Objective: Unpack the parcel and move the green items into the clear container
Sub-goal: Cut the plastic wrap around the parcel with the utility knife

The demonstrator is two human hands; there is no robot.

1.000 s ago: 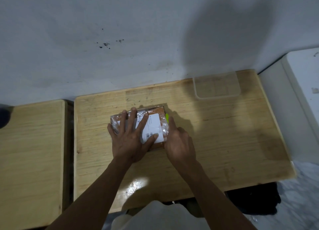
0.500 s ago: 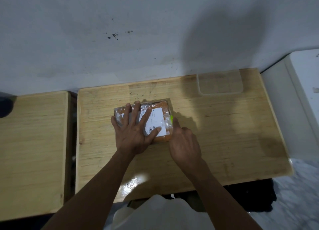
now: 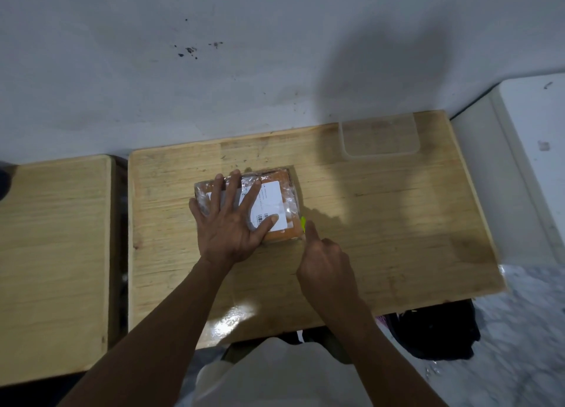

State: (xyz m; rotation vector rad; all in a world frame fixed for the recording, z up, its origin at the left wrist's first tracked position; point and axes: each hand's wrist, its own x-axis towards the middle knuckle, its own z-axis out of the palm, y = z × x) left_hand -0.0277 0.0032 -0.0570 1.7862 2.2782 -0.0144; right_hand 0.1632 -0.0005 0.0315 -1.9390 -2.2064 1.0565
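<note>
So this is the opening step, nothing unpacked yet. Right hand (image 3: 324, 260) has its fingers curled around a small bright yellow-green tool (image 3: 303, 223) at the near right edge of the orange, plastic-wrapped parcel with a white label (image 3: 275, 204). Left hand (image 3: 227, 223), fingers spread wide, pins the parcel flat mid-surface (image 3: 382, 223). Next move probably means slitting the wrap carefully. The clear rectangular plastic container (image 3: 379, 137) waits at the far edge.

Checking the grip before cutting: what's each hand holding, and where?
Left hand presses flat on the parcel's top. Right hand grips a yellow-green tool by its hidden lower end.
</note>
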